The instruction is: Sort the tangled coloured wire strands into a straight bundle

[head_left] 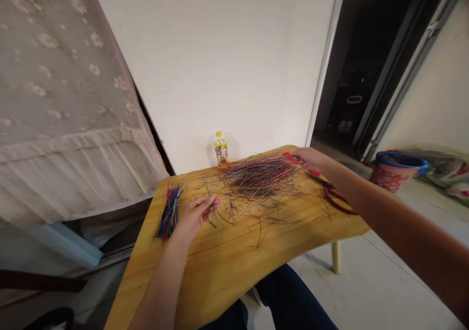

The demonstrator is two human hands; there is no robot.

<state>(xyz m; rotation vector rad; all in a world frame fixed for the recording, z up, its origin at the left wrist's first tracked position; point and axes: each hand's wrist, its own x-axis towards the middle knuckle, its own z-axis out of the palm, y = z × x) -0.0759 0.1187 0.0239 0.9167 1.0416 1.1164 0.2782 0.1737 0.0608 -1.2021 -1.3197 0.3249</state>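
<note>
A big loose heap of thin coloured wires (pixel 258 176) lies at the far middle of a wooden table (pixel 220 266). My left hand (pixel 196 215) rests on the table with its fingers pinched on a few thin wires, a green one among them. A sorted bundle of coloured wires (pixel 168 211) lies just left of that hand. My right hand (pixel 308 157) reaches to the heap's far right edge, fingers closed around something red that I cannot make out.
A small yellow-capped bottle (pixel 222 150) stands at the table's far edge by the white wall. Red-handled scissors (pixel 322 178) lie under my right forearm. A bed with a lace cover (pixel 54 100) stands left. A blue-rimmed bucket (pixel 395 168) sits on the floor at right.
</note>
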